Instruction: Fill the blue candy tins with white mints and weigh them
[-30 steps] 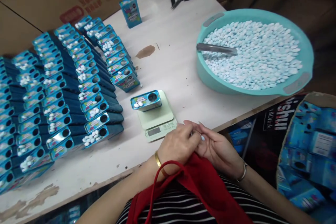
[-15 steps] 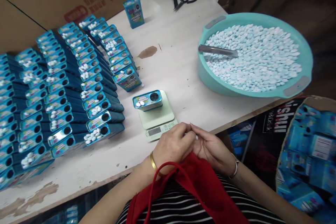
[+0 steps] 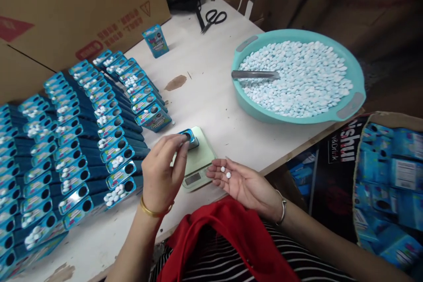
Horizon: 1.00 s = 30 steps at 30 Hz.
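Note:
My left hand (image 3: 163, 165) is over a small blue candy tin (image 3: 194, 142), thumb and fingers pinched at its top. Whatever the fingertips hold is hidden from me. That tin stands upright on a pale green kitchen scale (image 3: 205, 152), mostly covered by the hand. Palm up beside the scale's front edge, my right hand (image 3: 243, 185) is open with its fingers stretched out. Two small white candies (image 3: 228, 175) rest loose on those fingers.
Rows of blue tins (image 3: 114, 152), several with candies on their lids, fill the table's left side. A turquoise tub (image 3: 244, 99) of candies holds a metal scoop (image 3: 254, 75). Scissors (image 3: 213, 20) and a single tin (image 3: 156, 42) lie farther back. A carton (image 3: 360, 163) of tins is at right.
My hands were together in front of the scale and have parted. The left has moved up and left to the tin; the right has opened, showing two candies. The view has shifted slightly.

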Tool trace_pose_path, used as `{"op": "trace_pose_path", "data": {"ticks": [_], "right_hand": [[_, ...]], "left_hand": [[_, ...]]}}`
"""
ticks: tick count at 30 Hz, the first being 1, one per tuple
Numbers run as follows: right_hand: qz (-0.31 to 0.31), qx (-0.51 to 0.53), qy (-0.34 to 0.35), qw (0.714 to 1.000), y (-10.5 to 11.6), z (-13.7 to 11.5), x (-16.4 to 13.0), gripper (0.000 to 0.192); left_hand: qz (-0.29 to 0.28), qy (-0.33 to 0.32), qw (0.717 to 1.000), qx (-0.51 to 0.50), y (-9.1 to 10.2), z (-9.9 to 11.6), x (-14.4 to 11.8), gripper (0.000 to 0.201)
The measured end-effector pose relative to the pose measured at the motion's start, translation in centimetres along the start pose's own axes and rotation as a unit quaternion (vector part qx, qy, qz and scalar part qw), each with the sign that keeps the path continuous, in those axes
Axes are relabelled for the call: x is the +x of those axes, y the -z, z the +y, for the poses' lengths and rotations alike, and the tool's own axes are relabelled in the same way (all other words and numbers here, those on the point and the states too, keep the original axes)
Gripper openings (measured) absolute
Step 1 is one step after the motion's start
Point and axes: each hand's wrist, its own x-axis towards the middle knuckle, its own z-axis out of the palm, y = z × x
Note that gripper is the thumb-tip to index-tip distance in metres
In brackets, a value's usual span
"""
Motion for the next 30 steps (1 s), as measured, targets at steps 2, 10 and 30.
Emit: {"op": "trace_pose_path", "data": {"ticks": [2, 10, 30], "right_hand": [[-0.011, 0.019, 0.0, 1.0, -0.2, -0.2, -0.1, 0.028], [0.041, 0.0, -0.017, 0.999, 1.2, -1.1, -2.6, 0.043], [0.011, -0.016, -0.028, 0.999, 1.5, -0.2, -2.7, 0.033]], "left_hand": [[-0.044, -0.031, 0.998, -0.022, -0.6, 1.1, -1.0, 0.017], [-0.245, -0.094, 0.965, 0.026, -7.2, 5.0, -6.0, 0.028], [-0.071, 0.014, 0.985, -0.155, -2.6, 3.4, -3.2, 0.011]]}}
